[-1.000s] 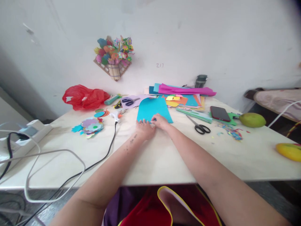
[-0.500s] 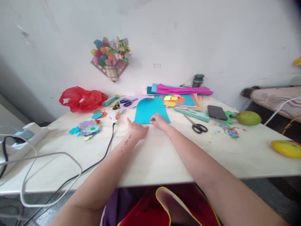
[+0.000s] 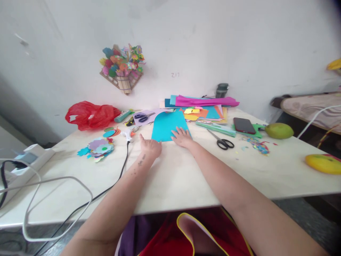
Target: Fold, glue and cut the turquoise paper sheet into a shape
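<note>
A bright blue sheet (image 3: 166,126), paper or craft foam, lies on the table with its far left corner curling up. My right hand (image 3: 182,137) rests flat on the sheet's near right part, fingers spread. Just left of the sheet's near edge is my left hand (image 3: 150,146), on the table with one finger and the thumb stretched apart; the other fingers are partly hidden. I see nothing held in either hand. Close to the left fingertips lies a white glue gun (image 3: 128,134) on a black cord.
Black-handled scissors (image 3: 225,143), a phone (image 3: 244,126), a mango (image 3: 279,131) and paper scraps (image 3: 257,145) lie on the right. On the left are cut-out paper flowers (image 3: 99,146), a red plastic bag (image 3: 92,115) and a power strip (image 3: 29,163). Coloured sheets (image 3: 207,101) are stacked behind.
My right hand has gone from a pinch at the sheet's near edge to lying spread on it. My left hand has shifted slightly left, away from the sheet. The view has tilted a little.
</note>
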The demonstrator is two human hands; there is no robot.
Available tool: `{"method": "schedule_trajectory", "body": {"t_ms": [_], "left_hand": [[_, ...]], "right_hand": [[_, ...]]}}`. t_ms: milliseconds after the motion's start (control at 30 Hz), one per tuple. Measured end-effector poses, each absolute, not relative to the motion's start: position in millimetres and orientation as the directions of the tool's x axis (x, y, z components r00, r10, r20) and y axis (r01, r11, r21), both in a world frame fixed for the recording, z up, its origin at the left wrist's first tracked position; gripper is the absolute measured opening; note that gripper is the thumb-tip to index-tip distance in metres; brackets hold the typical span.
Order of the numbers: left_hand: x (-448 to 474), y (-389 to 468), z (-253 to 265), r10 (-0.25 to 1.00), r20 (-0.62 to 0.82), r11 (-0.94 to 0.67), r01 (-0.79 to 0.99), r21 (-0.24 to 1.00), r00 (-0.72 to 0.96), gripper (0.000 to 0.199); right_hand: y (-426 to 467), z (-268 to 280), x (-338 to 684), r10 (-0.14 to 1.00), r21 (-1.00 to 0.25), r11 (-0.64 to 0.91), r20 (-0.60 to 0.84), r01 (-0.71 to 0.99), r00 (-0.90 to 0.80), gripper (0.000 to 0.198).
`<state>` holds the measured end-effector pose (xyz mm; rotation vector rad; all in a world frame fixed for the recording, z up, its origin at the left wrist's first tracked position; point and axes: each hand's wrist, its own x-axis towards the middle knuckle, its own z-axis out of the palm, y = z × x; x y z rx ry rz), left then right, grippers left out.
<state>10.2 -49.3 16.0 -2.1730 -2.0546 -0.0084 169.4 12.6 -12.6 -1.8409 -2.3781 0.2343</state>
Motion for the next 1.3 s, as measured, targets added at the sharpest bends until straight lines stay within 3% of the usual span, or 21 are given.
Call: {"method": "schedule_trajectory", "body": {"t_ms": [100, 167, 233, 300, 667, 800, 933, 1033, 1133, 1300], "left_hand": [[15.4, -53.0, 16.6, 0.964, 0.263, 0.005, 0.981, -0.195, 0.047, 0.053], [21.5, -54.1, 12.5, 0.936, 0.298, -0.141, 0.977, -0.162, 0.185, 0.053], [27.8, -54.0, 5.5, 0.915, 0.21, -0.333, 0.939, -0.091, 0.345, 0.051], [32.3, -53.3, -1.5, 0.906, 0.114, -0.409, 0.912, -0.012, 0.408, 0.052], [30.4, -49.5, -7.0, 0.907, 0.082, -0.418, 0.907, 0.048, 0.414, 0.055], [30.6, -47.8, -10.2, 0.902, 0.102, -0.423, 0.905, 0.031, 0.419, 0.054], [29.7, -45.5, -13.0, 0.899, 0.13, -0.423, 0.906, 0.019, 0.417, 0.053], [28.6, -44.5, -13.1, 0.904, 0.145, -0.41, 0.911, 0.028, 0.403, 0.052], [27.6, -44.8, -11.2, 0.907, 0.152, -0.402, 0.915, 0.043, 0.392, 0.05], [28.1, -45.7, -6.7, 0.915, 0.182, -0.379, 0.922, 0.076, 0.36, 0.049]], "right_hand": [[12.4, -13.2, 168.2, 0.968, -0.191, 0.241, -0.015, 0.951, -0.249, 0.054], [12.0, -13.8, 167.2, 0.968, -0.185, 0.244, -0.014, 0.952, -0.251, 0.054], [11.7, -14.1, 166.1, 0.966, -0.176, 0.254, -0.01, 0.951, -0.26, 0.054], [11.8, -13.8, 166.1, 0.964, -0.166, 0.262, -0.01, 0.951, -0.267, 0.054], [21.6, -8.3, 224.0, 0.967, -0.11, 0.216, -0.116, 0.97, -0.228, 0.058], [23.1, -10.3, 240.7, 0.972, -0.132, 0.222, -0.049, 0.966, -0.23, 0.057], [23.4, -0.8, 248.0, 0.951, -0.09, 0.261, 0.194, 0.961, -0.241, 0.04], [17.5, 14.1, 242.1, 0.87, -0.068, 0.403, 0.337, 0.913, -0.359, 0.03], [5.9, 25.8, 228.7, 0.796, -0.031, 0.543, 0.338, 0.839, -0.502, 0.026], [-7.7, 26.4, 209.7, 0.77, 0.05, 0.587, 0.271, 0.808, -0.577, 0.024]]}}
